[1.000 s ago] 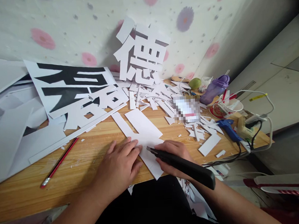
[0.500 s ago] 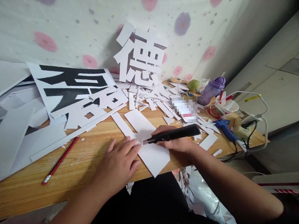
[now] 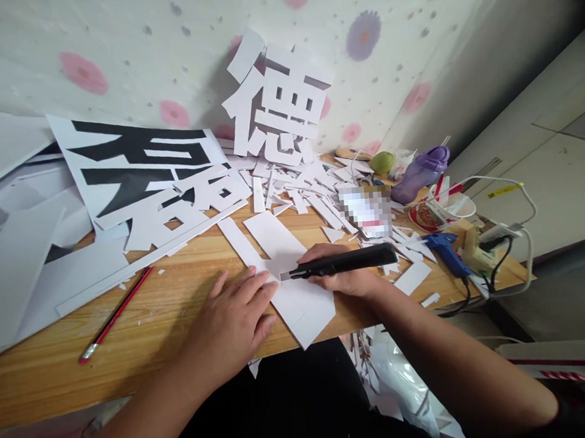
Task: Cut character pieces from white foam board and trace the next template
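Note:
A white foam board piece [image 3: 306,308] with a long notch lies near the table's front edge. My left hand [image 3: 236,306] rests flat on its left side, fingers stretched out, partly on the wooden table [image 3: 172,287]. In my right hand [image 3: 339,276] is a black utility knife [image 3: 348,262], its handle pointing right. The blade tip meets the board at the closed end of the notch, just beside my left fingertips. A cut white character [image 3: 277,106] leans against the wall behind.
White offcuts [image 3: 324,207] are heaped at the back. Printed black-character sheets [image 3: 137,153] and boards lie left, with a red pencil [image 3: 116,315] before them. A phone [image 3: 367,210], purple bottle [image 3: 419,173], paper bowl [image 3: 439,212] and blue glue gun [image 3: 448,255] are at right.
The view has shifted slightly. Both hands and the knife keep almost the same place on the board, the blade still at the notch's end.

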Motion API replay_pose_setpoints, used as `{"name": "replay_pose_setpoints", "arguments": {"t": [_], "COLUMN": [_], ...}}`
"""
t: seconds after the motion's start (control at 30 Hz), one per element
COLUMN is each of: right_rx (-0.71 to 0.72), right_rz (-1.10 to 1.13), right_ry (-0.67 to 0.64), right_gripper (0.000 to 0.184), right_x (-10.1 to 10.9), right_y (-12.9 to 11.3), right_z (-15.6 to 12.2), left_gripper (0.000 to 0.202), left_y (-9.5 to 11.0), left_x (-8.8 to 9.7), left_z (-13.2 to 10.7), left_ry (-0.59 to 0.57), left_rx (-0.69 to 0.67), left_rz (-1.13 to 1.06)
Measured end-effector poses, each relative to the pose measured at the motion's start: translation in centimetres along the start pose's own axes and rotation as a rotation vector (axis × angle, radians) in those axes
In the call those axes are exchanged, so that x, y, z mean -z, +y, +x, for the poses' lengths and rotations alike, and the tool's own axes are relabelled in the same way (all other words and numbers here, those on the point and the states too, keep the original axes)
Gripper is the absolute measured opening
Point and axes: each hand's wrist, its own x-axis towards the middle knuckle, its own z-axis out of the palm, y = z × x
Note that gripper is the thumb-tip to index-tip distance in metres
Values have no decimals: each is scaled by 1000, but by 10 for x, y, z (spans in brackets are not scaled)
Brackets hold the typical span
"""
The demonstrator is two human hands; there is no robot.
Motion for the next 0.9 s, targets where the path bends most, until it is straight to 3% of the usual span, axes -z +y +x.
{"name": "replay_pose_setpoints", "arguments": {"t": [0.23,0.57,0.9], "right_rx": [30,17,82], "right_rz": [-39,38,55], "right_ry": [-20,-187,-247], "right_gripper": [32,37,37], "right_x": [2,8,15], "right_y": [3,-1,-5], "right_z": [-1,6,5], "left_gripper": [36,36,39], "left_y": [0,2,2], "left_x": [0,1,2], "left_z": [0,1,2], "left_ry": [4,-16,-39], "left_rx": [-6,11,42], "left_rz": [2,10,19]}}
